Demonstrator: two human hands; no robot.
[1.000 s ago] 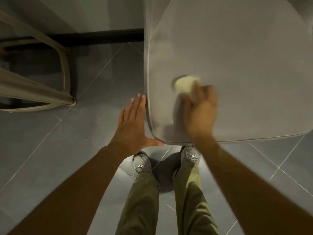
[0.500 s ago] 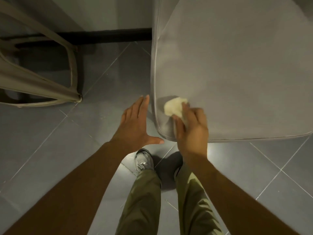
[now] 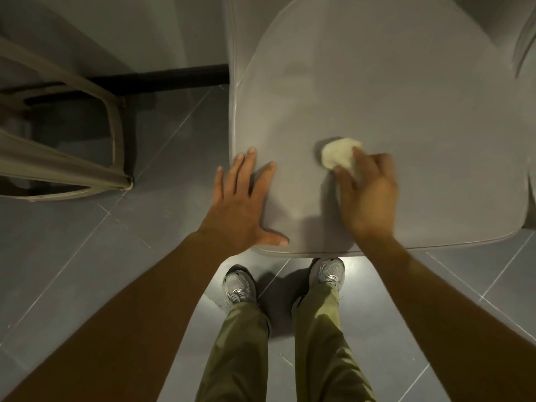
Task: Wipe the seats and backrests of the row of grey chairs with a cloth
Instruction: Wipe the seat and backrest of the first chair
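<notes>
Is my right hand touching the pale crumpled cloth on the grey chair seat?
Touching. The head view shows the right hand gripping the pale crumpled cloth, fingers curled over it, on the grey chair seat.

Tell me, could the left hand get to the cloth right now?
Probably yes. The left hand lies open at a near corner of the seat, and only bare surface separates it from the cloth, though the right hand grips it.

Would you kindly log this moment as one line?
step: seat wipe | right hand: grips cloth | left hand: open at seat corner
</notes>
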